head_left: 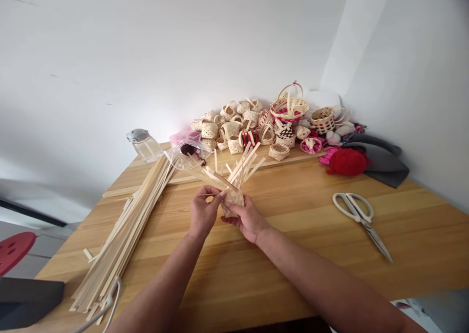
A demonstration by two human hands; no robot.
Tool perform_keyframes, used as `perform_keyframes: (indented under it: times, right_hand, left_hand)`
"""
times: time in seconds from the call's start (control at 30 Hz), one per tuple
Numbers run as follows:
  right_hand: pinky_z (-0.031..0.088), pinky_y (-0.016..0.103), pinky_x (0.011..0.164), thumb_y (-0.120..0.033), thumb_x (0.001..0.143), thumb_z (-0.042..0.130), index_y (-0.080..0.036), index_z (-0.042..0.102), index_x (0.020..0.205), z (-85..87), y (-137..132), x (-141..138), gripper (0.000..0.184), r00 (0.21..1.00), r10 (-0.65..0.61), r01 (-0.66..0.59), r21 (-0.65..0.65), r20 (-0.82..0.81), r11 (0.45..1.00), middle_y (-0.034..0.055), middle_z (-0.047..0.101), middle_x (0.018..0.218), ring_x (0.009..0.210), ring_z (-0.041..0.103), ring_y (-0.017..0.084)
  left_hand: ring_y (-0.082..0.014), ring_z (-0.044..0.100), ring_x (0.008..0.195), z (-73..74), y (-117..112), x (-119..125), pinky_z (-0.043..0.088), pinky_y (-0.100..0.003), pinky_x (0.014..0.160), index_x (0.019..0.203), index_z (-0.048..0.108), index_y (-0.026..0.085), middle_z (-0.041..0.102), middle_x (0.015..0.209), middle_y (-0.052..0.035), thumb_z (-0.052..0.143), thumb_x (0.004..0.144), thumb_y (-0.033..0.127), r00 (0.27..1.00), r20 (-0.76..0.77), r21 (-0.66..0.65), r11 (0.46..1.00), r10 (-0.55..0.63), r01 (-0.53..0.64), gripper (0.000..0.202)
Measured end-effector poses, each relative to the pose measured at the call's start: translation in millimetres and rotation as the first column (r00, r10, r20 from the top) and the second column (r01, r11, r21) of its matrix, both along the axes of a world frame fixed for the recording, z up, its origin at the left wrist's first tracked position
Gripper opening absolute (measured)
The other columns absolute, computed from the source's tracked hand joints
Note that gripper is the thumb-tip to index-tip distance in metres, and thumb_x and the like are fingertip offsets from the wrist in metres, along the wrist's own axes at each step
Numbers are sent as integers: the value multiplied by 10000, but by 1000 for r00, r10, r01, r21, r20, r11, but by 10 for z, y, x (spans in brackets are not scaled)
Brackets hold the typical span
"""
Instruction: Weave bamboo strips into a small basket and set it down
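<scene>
Obs., standing by the worktop (293, 240), light wood, set into a corner of white walls.

Hands: both are raised just above the worktop, near its middle, and meet around one piece. The right hand (248, 219) cups a half-woven basket (233, 199) from below and behind, fingers closed on its woven base. The left hand (202, 211) is closed in a pinch, thumb and forefinger on a thin strip (208, 194) that runs level into the basket's left side. Loose strip ends (240, 169) fan upward and away from the woven base, unwoven.

Surroundings:
- Left of the hands: a long bundle of flat pale strips (128, 230) lies diagonally, its near end reaching the front edge of the worktop. A white cord (110, 301) loops by that end.
- Right, well apart from the hands: white-handled scissors (361, 220), flat, blades closed and pointing toward the near right.
- Far edge, against the wall: a heap of small finished baskets (249, 125), some with pink or red trim.
- Right of the heap: a ball of red yarn (346, 162), touching a grey cloth (383, 159).
- Left of the heap: a clear plastic bag (185, 152), then a clear jar with a grey cap (144, 144) on its side.
- Off the worktop, lower left: a red stool (14, 250).
</scene>
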State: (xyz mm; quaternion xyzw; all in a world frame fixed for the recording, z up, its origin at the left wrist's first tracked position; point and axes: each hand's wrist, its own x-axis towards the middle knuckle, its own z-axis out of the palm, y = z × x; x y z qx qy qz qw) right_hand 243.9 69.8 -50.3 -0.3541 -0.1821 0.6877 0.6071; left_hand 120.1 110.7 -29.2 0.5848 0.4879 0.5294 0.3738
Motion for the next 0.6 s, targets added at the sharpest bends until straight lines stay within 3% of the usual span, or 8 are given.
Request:
perform_keyframes:
  times: [0.23, 0.4, 0.6]
  right_hand:
    - [622, 363, 682, -394, 726, 861, -238, 594, 1038, -5, 28, 61, 439, 995, 26, -25, 12, -93, 1000, 18, 712, 970, 824, 656, 181]
    - [630, 383, 680, -325, 733, 835, -225, 625, 1022, -3, 56, 107, 371, 994, 65, -66, -2, -91, 998, 24, 720, 924, 801, 655, 188]
    - [626, 365, 693, -376, 750, 832, -207, 639, 1025, -12, 108, 183, 377, 995, 62, -59, 44, -72, 997, 53, 739, 964, 852, 690, 207]
  left_hand:
    - [-143, 583, 769, -74, 64, -33, 482, -270, 770, 793, 585, 189, 619, 787, 11, 762, 790, 352, 996, 71, 28, 998, -50, 48, 241]
    - [-140, 580, 782, -134, 78, -45, 482, -256, 752, 801, 597, 185, 614, 795, 7, 791, 770, 354, 998, 61, 42, 999, -31, 28, 259]
    - [-139, 606, 796, -98, 56, 28, 524, -289, 778, 911, 583, 179, 626, 817, 4, 833, 717, 390, 940, 341, -95, 993, -33, 69, 381]
